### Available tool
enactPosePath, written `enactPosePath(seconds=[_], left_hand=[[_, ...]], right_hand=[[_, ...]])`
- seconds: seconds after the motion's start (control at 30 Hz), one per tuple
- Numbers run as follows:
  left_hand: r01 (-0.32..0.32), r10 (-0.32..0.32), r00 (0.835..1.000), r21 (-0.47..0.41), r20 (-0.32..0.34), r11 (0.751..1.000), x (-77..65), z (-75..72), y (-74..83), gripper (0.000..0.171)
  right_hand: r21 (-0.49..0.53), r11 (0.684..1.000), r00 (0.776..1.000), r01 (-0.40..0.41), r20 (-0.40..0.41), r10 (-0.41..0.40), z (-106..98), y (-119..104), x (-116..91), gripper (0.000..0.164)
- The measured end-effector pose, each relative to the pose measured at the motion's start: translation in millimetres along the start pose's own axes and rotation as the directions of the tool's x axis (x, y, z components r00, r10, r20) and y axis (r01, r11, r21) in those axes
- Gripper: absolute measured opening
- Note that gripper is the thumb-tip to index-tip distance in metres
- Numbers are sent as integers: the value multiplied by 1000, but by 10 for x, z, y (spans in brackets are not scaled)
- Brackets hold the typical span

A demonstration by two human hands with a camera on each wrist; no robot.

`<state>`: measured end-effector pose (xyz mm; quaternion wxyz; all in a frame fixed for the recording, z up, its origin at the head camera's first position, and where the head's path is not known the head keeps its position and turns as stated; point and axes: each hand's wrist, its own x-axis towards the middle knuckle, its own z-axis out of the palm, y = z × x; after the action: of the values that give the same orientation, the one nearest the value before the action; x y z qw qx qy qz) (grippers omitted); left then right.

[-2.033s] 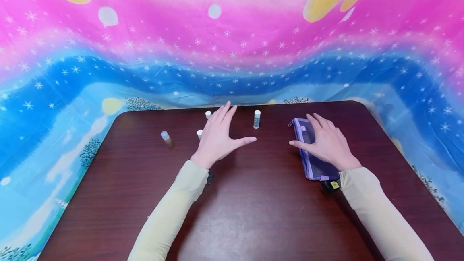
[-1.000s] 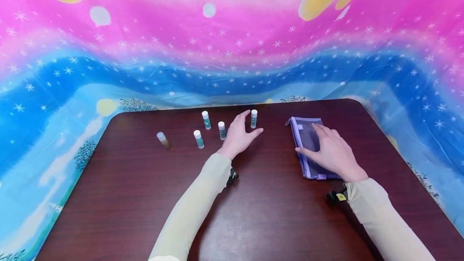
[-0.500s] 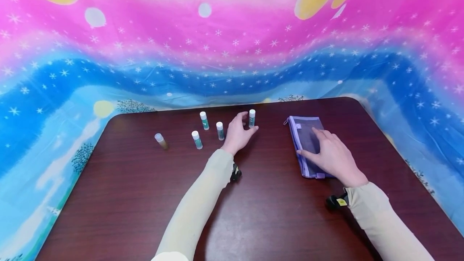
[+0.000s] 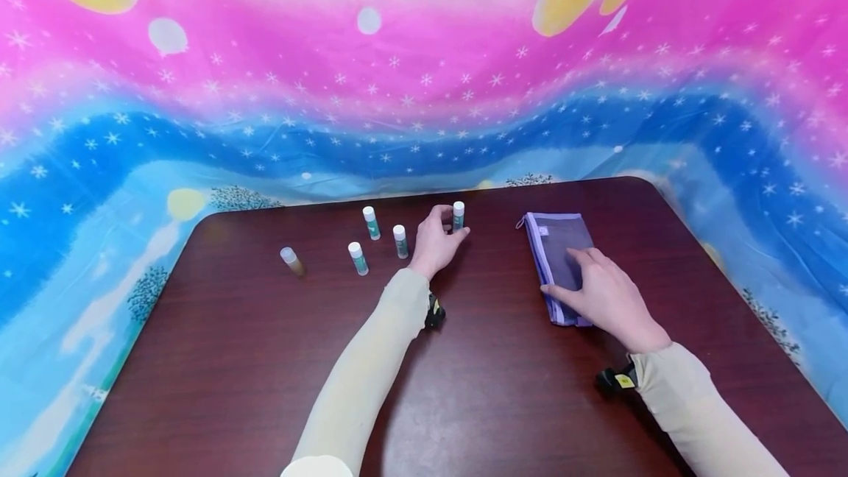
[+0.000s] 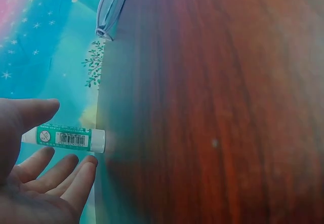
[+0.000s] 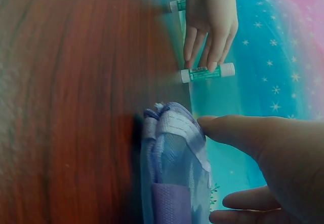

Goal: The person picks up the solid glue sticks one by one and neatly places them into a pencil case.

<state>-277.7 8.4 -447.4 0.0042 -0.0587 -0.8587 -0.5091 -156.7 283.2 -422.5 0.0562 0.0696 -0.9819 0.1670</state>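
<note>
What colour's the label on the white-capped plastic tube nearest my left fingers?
The label is green, clearest in the left wrist view.

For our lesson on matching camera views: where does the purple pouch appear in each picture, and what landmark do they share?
Head: right of centre, the purple pouch partly hidden by the right hand.
Left wrist: top edge, left of centre, cut off.
Right wrist: bottom edge, near the middle, cut off.
Shared landmark: the green-labelled tube nearest the left hand.

Free lane between rightmost glue stick (image 4: 458,215) and purple pouch (image 4: 554,234); four tubes (image 4: 358,259) obstruct farther left.
</note>
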Motion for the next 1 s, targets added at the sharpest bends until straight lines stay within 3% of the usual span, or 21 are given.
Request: enactPosePath(seconds=[0.33, 0.67, 1.0], left_hand=[[30, -31, 999, -30, -16, 999, 48, 52, 17, 51], [18, -18, 999, 3, -26, 1000, 74, 67, 2, 47], [13, -12, 999, 3, -51, 1000, 59, 71, -13, 33]], right_hand=[[33, 999, 1000, 3, 6, -4, 83, -17, -51, 81], [66, 998, 1000, 12, 9, -12, 36, -18, -33, 48], [104, 995, 1000, 4, 0, -4, 25, 3, -49, 19]])
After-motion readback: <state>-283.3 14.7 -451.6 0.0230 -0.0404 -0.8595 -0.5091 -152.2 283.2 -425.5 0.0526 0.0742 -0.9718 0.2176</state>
